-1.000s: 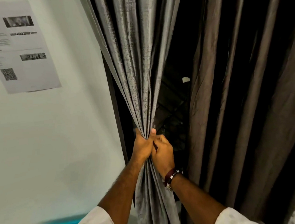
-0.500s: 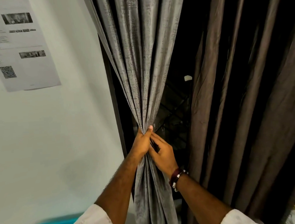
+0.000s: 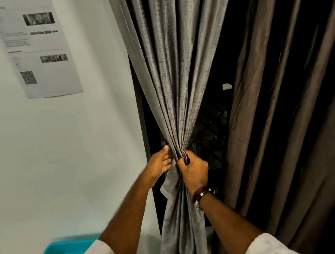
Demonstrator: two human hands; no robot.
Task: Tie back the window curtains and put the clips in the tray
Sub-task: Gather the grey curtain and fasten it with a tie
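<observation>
A grey textured curtain (image 3: 177, 72) hangs bunched into a narrow waist at mid height. My right hand (image 3: 194, 169) is closed around that gathered waist from the right. My left hand (image 3: 160, 163) lies against its left side with the fingers spread. A short strip of matching grey fabric, a tieback (image 3: 168, 183), dangles below my left hand. A brown curtain (image 3: 277, 122) hangs loose to the right. A turquoise tray (image 3: 60, 252) sits at the lower left, partly hidden by my left sleeve. No clips show.
A white wall (image 3: 68, 150) fills the left side, with a printed paper sheet (image 3: 34, 48) stuck on it. Between the two curtains is a dark window (image 3: 211, 128) with a diamond grille.
My left hand has let go of the gathered curtain and opened beside it. My right hand has taken over the grip. The tieback strip now hangs in sight.
</observation>
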